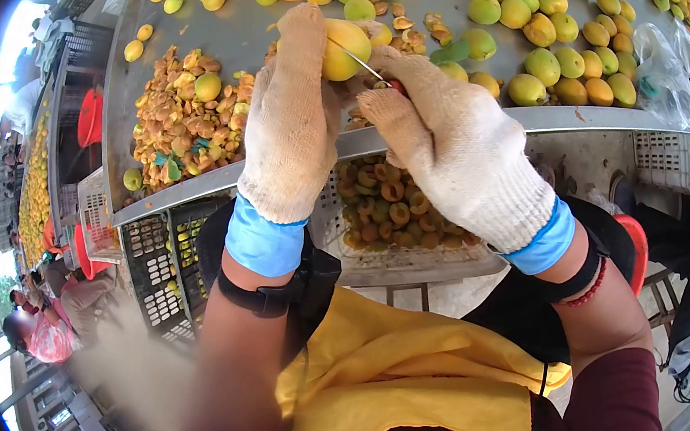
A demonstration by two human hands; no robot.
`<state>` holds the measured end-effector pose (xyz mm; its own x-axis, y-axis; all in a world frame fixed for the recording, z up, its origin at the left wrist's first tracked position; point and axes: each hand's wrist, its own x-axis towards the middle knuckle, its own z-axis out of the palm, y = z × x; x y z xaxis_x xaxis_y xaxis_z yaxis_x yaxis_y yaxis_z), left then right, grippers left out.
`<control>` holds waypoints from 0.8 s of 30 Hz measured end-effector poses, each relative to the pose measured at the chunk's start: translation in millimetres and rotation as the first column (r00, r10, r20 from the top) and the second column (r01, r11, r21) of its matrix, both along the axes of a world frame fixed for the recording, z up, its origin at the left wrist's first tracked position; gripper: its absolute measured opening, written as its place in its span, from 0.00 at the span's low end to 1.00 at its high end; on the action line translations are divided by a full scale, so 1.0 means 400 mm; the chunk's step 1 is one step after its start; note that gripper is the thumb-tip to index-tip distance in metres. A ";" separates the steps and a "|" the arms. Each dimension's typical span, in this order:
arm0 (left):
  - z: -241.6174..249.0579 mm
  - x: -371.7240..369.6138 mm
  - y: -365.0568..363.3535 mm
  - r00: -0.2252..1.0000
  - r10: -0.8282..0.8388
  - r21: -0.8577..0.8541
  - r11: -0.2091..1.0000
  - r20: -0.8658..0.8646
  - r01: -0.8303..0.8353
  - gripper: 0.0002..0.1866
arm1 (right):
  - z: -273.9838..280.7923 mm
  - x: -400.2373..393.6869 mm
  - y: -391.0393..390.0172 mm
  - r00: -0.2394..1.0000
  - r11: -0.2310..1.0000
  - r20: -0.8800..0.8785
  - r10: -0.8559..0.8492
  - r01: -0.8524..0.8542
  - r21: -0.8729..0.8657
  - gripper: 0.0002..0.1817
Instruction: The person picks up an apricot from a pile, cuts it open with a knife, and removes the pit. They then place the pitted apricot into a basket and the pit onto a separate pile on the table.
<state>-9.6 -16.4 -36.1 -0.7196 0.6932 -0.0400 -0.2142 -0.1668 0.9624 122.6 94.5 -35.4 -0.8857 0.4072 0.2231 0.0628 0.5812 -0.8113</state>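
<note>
My left hand [293,116], in a pale knitted glove over a blue one, holds a yellow-green fruit [344,50] above the metal table [239,29]. My right hand [453,134], gloved alike, is closed around a small knife with a red handle [396,87]. The thin blade [363,64] lies against the fruit's right side; how deep it sits cannot be told. Below my hands, at the table's near edge, a crate [373,264] holds halved fruit [395,207]. A heap of brown pits and scraps [187,118] lies left of my left hand.
Whole fruits [561,61] cover the table's far side. A clear plastic bag [677,81] lies at the right. Black crates [166,261] stand below the table at left. A person in pink [53,338] sits at far left; another person's dark sleeve [682,236] shows at right.
</note>
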 end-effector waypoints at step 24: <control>-0.073 -0.033 0.016 0.950 0.018 0.088 0.995 0.310 -0.047 0.22 | -0.030 -0.040 0.016 0.973 0.990 0.223 -0.057 0.026 0.137 0.22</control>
